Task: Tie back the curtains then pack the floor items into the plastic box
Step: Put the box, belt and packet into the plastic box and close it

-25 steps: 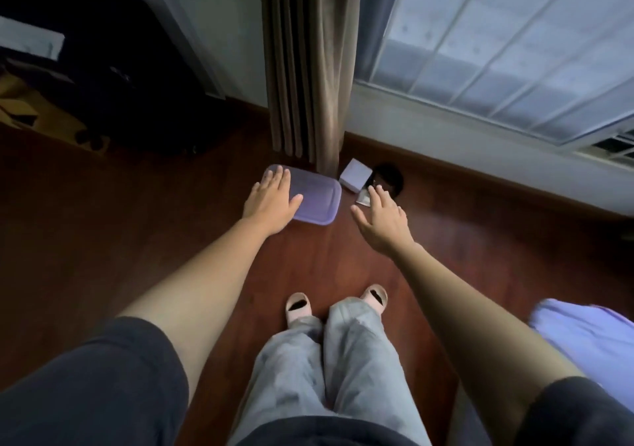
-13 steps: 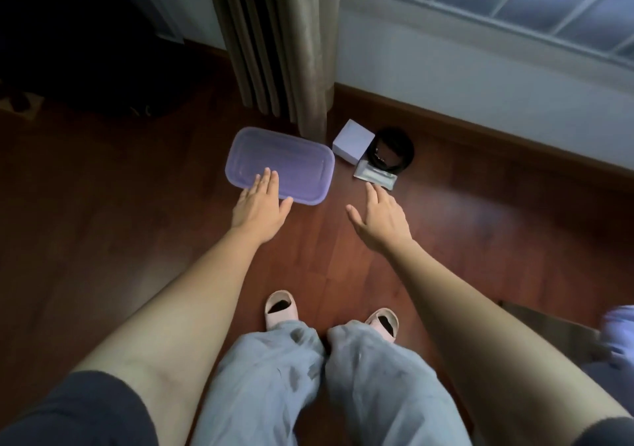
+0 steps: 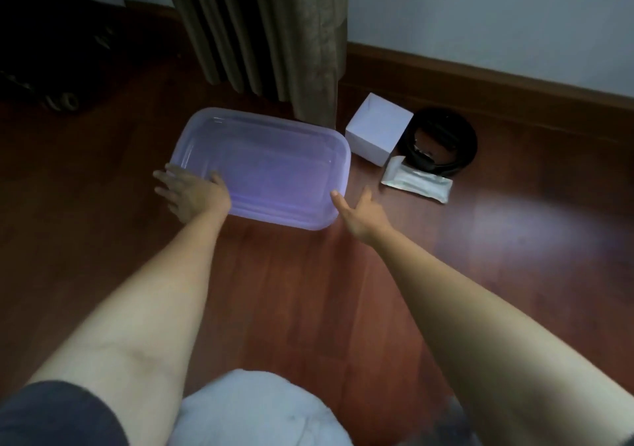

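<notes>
L hand (image 3: 192, 195) flat, fingers spread, on plastic box (image 3: 271, 164) at its 8 o'clock corner. R hand (image 3: 360, 212) spread at its 4 o'clock corner; can't tell if touching. Box sits on floor (image 3: 308, 291), curtain (image 3: 274, 33) at its 12; white carton (image 3: 377, 129), black coil (image 3: 442, 143), packet (image 3: 417, 183) at 3.

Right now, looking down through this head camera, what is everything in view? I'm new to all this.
plastic box: one, translucent purple, on the floor in front of the curtain
curtain: one, grey-brown, hanging down to the floor
small carton: one, white, just right of the plastic box
coiled strap: one, black, probably a belt, right of the carton
flat packet: one, silvery white, in front of carton and strap
floor: red-brown wood
wall: pale, with a dark skirting board
trouser knee: pale grey, bottom edge
left hand: one, at the box's near left corner, thumb on top
right hand: one, fingers open, at the box's near right corner
</notes>
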Demonstrator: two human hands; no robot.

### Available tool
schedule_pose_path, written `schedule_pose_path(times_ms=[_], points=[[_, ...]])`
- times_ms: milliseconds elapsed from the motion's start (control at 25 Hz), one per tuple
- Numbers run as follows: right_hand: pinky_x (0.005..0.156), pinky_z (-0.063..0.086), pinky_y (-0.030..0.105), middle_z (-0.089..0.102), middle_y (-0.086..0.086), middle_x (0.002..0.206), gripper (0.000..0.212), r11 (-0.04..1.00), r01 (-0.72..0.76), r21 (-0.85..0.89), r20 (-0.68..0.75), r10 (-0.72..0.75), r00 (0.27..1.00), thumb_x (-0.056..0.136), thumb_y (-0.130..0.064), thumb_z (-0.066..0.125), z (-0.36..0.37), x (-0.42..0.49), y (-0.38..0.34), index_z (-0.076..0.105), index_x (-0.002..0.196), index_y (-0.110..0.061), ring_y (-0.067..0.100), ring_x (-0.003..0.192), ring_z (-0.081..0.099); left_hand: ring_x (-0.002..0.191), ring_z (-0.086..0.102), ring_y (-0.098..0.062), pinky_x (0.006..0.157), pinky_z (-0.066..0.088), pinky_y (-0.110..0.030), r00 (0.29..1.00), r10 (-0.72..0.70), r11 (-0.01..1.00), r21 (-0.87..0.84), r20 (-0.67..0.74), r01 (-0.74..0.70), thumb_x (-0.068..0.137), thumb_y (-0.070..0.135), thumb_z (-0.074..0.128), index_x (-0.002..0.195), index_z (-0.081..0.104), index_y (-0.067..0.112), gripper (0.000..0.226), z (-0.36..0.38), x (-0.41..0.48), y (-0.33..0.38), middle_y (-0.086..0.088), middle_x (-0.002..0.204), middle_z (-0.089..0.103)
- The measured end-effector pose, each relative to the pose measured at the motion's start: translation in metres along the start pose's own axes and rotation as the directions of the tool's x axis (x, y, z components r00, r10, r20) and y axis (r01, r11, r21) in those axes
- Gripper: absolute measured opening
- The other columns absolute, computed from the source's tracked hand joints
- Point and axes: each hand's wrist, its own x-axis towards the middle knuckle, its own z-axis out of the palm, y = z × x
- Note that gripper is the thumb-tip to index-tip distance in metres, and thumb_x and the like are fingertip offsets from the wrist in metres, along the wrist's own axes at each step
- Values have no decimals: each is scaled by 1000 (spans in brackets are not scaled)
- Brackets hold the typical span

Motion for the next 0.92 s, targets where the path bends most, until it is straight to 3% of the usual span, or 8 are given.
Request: schedule_pose_path(times_ms=[120,320,400,480,600,680,840,920], points=[[105,39,42,41,16,145,90,977,46,209,2,-48,999,84,-63,50,21,23,-3,16,147,-9,35,127,45,141,15,-42,114,20,-46,995,-97,978,-190,-18,91,95,34,41,149,1,4,73,11,33,-5,-20,157,4],[93,49,41,55,13,128,70,982,138,131,-24,-136,990,85,-53,57,15,28,1,39,132,-5,31,111,56,130,40,-39,104,35,-40,993,-93,974,-214,-68,77,95,42,39,143,27,-1,65,-15,54,-19,-24,145,35],[89,52,41,59,9,123,72,972,178,152,2,-180,984,79,-60,58,-7,21,17,45,129,-11,26,106,60,121,50,-37,98,41,-41,996,14,962,-274,85,10,88,60,38,135,45,5,73,-26,57,-24,-20,137,48],[86,55,45,61,6,119,71,961,210,178,-2,-213,977,74,-63,58,-34,4,45,47,127,-17,23,103,63,106,59,-30,92,46,-40,924,231,891,-447,305,-75,76,72,47,121,59,14,74,-30,42,-23,-16,126,59],[82,56,47,63,2,117,65,970,201,139,-84,-191,978,73,-67,55,-71,-35,105,52,120,-22,20,103,64,85,64,-16,84,51,-35,778,465,803,-571,423,-170,88,42,59,95,63,24,19,-9,3,-11,-14,110,66],[82,56,46,63,-1,119,54,966,165,198,-156,-135,978,78,-60,58,-90,-62,150,52,119,-26,18,103,64,73,65,-3,71,54,-19,691,576,758,-600,435,-254,90,31,59,94,61,29,5,11,-36,7,-2,95,69],[64,57,28,65,1,119,41,880,28,475,-175,63,982,86,-30,64,-115,-94,223,53,124,-21,13,95,66,81,67,-13,76,52,-28,540,664,746,-501,517,-438,83,44,60,111,58,31,31,54,-93,33,7,85,70],[71,58,36,65,0,119,48,855,-6,518,-174,113,978,81,-33,70,-119,-96,248,53,125,-24,16,98,67,82,65,-17,77,47,-29,530,679,732,-408,507,-546,91,37,56,121,53,24,33,68,-113,41,8,82,66]])
